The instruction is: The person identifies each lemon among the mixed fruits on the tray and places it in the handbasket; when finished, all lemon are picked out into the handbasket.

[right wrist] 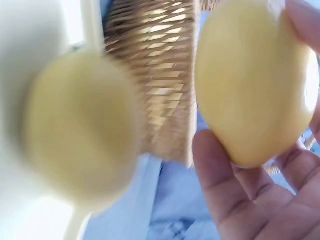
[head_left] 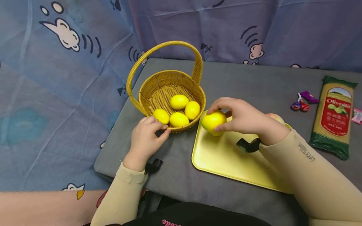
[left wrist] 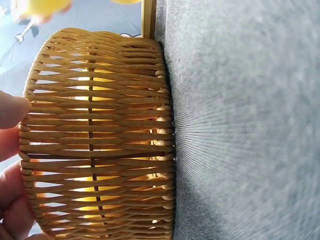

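My right hand [head_left: 240, 116] holds a yellow lemon [head_left: 214, 120] by its sides, just above the tray's left end. In the right wrist view, curled fingertips clasp this lemon [right wrist: 255, 85], while a second, blurred lemon [right wrist: 82, 130] rests on the tray beneath. A round wicker basket [head_left: 172, 77] with a tall arched handle stands left of the tray. Inside it lie several yellow lemons [head_left: 179, 120]. My left hand [head_left: 145, 138] pinches the basket's near rim between thumb and fingers; the left wrist view shows the woven side [left wrist: 100, 130] close up.
The yellow tray [head_left: 215, 160] lies on the grey-covered table [head_left: 175, 166]. A peach-coloured round fruit [head_left: 275, 117] shows partly behind my right wrist. Lollipops [head_left: 300, 105], a purple packet [head_left: 309, 96] and a pasta pack [head_left: 333, 116] lie at the right. A patterned cloth [head_left: 226, 31] hangs behind.
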`<state>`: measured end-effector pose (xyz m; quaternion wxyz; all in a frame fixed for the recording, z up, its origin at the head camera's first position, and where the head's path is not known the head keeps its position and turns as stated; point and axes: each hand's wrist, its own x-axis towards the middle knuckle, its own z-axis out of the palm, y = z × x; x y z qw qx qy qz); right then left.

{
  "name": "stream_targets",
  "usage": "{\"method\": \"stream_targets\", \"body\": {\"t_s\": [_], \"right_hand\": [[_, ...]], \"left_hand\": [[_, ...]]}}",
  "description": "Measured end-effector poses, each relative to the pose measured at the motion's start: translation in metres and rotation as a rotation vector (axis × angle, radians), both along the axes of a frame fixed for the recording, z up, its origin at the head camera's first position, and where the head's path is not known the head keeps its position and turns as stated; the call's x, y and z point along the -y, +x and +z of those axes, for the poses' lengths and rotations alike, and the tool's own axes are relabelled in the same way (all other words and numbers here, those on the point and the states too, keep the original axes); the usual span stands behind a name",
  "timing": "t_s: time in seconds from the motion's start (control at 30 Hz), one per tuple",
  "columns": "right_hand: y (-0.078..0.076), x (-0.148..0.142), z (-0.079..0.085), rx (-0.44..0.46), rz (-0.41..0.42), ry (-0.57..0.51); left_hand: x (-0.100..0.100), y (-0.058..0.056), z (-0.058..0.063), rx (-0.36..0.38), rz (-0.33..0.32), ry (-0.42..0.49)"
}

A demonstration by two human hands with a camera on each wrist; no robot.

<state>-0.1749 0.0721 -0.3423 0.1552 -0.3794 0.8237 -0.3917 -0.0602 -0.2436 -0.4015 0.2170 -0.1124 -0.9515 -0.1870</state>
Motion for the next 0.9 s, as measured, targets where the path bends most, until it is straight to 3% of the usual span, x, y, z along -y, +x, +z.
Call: {"method": "stream_targets", "body": {"t_s": [0.27,0.43,0.73,0.9], "right_hand": [[-0.019,0.059,0.012,-0.035,-0.012,0.011],[-0.033,0.092,0.008,0.012,-0.033,0.07],[-0.048,0.137,0.003,-0.025,0.024,0.22],[-0.051,0.15,0.0,-0.032,0.055,0.247]], "left_hand": [[-0.001,-0.003,0.001,0.007,-0.013,-0.004],[0.0,-0.005,0.0,0.011,-0.022,-0.003],[0.002,-0.003,0.0,0.014,-0.011,-0.009],[0.003,-0.003,0.001,0.008,-0.011,-0.005]]}}
